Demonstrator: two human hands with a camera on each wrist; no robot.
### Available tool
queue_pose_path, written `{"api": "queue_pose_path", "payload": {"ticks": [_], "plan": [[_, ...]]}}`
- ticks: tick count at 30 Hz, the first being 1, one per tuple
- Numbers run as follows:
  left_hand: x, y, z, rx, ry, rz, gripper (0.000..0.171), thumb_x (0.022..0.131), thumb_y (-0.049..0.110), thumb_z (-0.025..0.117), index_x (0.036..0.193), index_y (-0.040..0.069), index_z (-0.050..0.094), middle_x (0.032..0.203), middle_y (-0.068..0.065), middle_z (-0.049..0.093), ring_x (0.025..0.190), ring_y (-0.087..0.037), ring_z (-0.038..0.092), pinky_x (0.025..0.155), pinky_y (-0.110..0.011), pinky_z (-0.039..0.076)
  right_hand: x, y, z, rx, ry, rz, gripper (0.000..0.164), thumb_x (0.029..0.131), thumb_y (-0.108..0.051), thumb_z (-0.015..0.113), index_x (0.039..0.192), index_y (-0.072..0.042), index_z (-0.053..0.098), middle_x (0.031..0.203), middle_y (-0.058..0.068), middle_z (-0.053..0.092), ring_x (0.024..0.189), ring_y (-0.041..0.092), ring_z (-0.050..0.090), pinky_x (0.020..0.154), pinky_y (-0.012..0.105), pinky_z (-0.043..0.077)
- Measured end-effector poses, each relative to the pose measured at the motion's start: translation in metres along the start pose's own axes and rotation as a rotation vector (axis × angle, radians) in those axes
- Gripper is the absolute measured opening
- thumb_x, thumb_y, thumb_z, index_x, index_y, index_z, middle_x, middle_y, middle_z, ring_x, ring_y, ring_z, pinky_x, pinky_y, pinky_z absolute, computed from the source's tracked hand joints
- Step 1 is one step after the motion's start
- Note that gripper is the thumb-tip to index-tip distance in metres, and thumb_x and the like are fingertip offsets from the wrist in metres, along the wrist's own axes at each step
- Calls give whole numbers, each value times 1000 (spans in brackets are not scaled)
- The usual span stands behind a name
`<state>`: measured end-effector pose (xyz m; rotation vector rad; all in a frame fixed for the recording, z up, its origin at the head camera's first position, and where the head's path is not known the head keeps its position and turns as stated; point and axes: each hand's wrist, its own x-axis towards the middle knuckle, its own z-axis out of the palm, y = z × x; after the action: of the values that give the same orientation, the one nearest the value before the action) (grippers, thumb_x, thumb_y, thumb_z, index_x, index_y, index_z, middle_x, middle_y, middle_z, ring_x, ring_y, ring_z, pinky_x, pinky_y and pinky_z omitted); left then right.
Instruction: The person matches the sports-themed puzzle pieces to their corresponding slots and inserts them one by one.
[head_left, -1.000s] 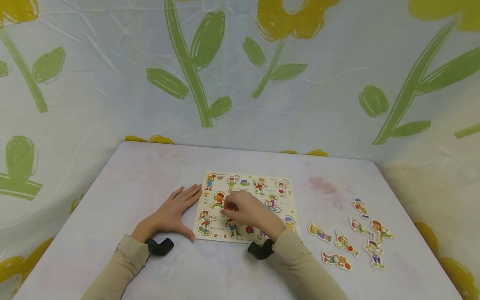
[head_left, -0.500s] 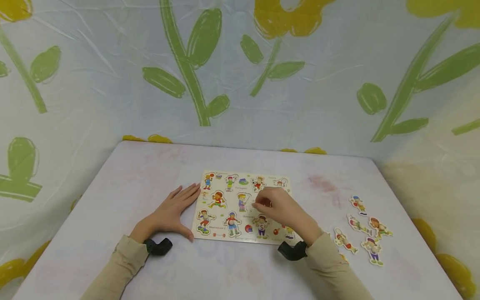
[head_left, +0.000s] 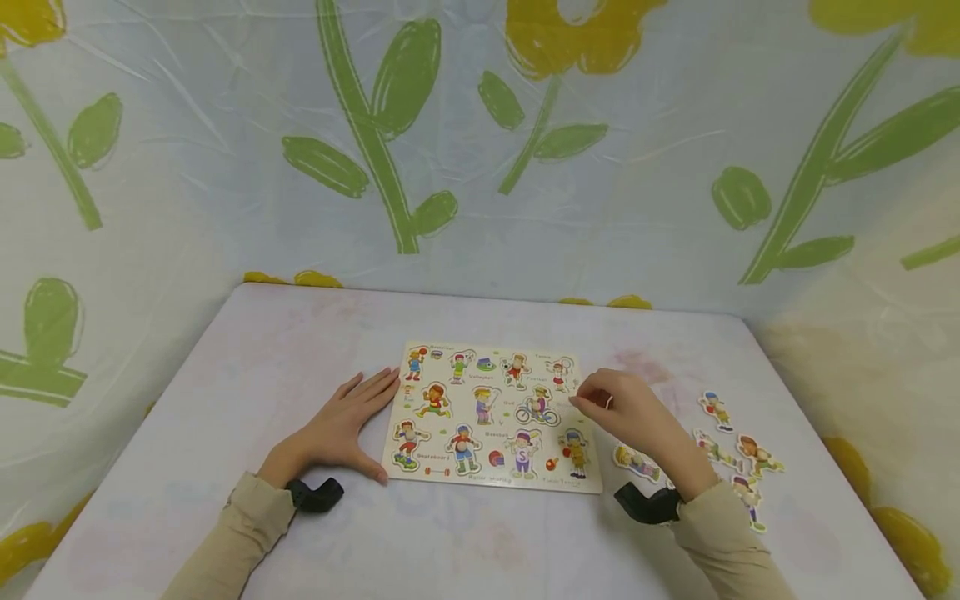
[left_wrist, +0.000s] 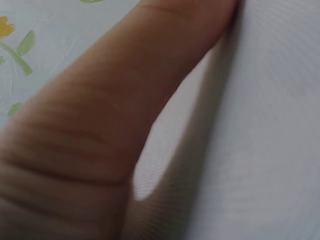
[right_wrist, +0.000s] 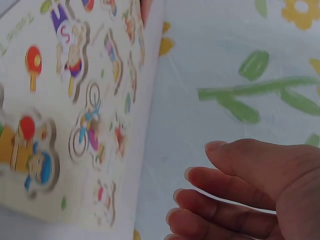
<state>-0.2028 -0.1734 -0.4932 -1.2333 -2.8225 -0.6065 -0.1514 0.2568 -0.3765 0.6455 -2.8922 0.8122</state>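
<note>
A cream puzzle board (head_left: 510, 483) with rows of outlined sports figures and printed words lies flat on the table. My left hand (head_left: 337, 429) rests on the table with fingers spread, its fingertips at the board's left edge. Just over the board's right edge is my right hand (head_left: 630, 412), fingers loosely bent. The right wrist view shows nothing between the thumb and fingers of that hand (right_wrist: 245, 185). Beside and partly behind the right hand lie loose figure pieces, among them a blue-capped one (head_left: 717, 412) and a red-haired one (head_left: 759, 454). The left wrist view is mostly filled by part of the hand (left_wrist: 90, 110).
Several cut-out pieces are scattered on the right side of the table (head_left: 480, 550), such as one near the board (head_left: 636, 462). My right arm covers part of that group. A flower-printed cloth (head_left: 637, 183) rises behind and at both sides of the table.
My right hand has moved rightward from the middle of the board to its right edge, uncovering the figures there. The left hand has stayed in place.
</note>
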Motion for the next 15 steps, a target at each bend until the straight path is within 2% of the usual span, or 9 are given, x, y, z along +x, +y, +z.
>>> {"api": "queue_pose_path", "payload": {"ticks": [7, 15], "plan": [[-2, -3, 2, -3, 16, 3, 142, 54, 91, 65, 157, 2, 23, 164, -12, 18, 150, -31, 16, 118, -56, 10, -16, 18, -17, -28, 70, 21, 5, 87, -7, 75, 84, -10, 72, 76, -8, 64, 68, 9, 56, 61, 27, 51], [-2, -3, 2, -10, -14, -11, 141, 56, 92, 63, 158, 4, 19, 166, -9, 14, 152, -28, 12, 120, -54, 6, -38, 36, -26, -65, 20, 128, 4, 87, -8, 76, 87, -10, 72, 77, -6, 64, 69, 10, 56, 59, 25, 50]]}}
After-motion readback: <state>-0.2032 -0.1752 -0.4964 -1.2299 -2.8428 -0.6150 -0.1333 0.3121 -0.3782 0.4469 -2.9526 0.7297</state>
